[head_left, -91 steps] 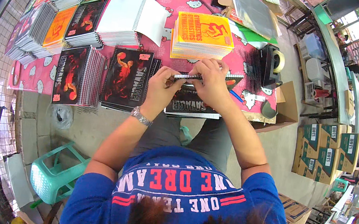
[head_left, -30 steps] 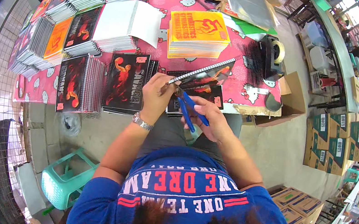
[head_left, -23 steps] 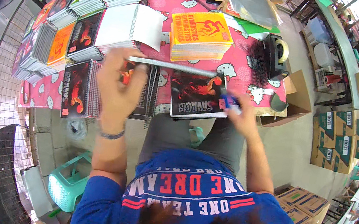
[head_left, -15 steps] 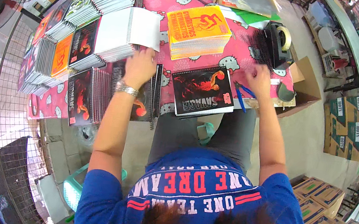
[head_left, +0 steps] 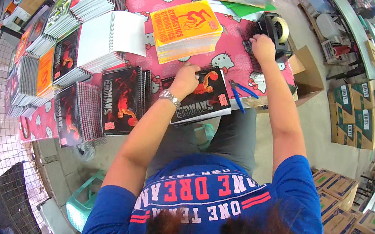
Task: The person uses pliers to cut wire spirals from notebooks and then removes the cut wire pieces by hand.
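Note:
A notebook (head_left: 209, 98) with a black and red basketball cover lies at the table's front edge. My left hand (head_left: 185, 82) rests over its upper left part, fingers curled at the top edge. My right hand (head_left: 262, 50) is at the pile of black spiral coils (head_left: 247, 43), its fingers bent together; whether a coil is between them I cannot make out. Just beyond that hand stands a black tape dispenser (head_left: 270, 30). Blue-handled pliers (head_left: 239, 94) lie beside the notebook's right edge, below my right forearm.
A stack of yellow-covered notebooks (head_left: 185, 33) stands behind the black one. To the left are basketball notebooks (head_left: 120, 100), a white-paged stack (head_left: 104, 41) and several other piles. An open cardboard box (head_left: 306, 71) adjoins the table's right side. Cartons (head_left: 360, 115) are stacked farther right.
My left hand has moved right, from the left-hand notebooks onto the black notebook. My right hand has gone from near the pliers up to the coils. The view has shifted slightly.

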`<state>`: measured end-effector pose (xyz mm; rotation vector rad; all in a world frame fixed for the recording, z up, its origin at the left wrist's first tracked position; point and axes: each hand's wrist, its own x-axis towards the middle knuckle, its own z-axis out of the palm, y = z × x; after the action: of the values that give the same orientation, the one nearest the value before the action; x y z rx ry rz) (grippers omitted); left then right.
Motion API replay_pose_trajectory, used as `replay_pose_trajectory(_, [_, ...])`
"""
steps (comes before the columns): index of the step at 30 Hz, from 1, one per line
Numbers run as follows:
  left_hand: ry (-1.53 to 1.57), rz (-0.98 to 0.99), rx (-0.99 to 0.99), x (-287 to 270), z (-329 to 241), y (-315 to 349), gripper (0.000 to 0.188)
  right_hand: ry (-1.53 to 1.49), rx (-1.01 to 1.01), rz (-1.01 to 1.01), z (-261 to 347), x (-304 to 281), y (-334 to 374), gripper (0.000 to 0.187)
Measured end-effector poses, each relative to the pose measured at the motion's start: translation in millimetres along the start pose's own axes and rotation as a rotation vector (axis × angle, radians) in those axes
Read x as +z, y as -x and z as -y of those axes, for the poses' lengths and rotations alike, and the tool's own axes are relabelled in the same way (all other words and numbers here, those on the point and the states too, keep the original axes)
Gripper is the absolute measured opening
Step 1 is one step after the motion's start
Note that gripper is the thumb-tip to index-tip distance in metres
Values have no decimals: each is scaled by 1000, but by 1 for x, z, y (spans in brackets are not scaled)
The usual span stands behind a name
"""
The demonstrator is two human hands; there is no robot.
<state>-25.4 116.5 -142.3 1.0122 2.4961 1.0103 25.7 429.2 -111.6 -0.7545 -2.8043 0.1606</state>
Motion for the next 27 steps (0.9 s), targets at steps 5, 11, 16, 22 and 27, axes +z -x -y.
replay_pose_trajectory(5, [-36,293,-64,-14,2,-23,25,-332,-122,-436,-4,-44,7,24])
replay_pose_trajectory(11, [-65,170,16,-18,13,-37,25,-961,198,-15,35,-111,87,26])
replay_pose_trajectory(16, [-82,-13,101,-23,-2,-22,25,-1339,291,38,28,-95,153,38])
replay_pose_trajectory(22, [-57,-100,379,-71,-51,3,31,-1490,363,56,38,-94,197,38])
replay_pose_trajectory(27, [-474,91,350,-99,-109,71,41,-1524,386,78,64,-74,221,29])
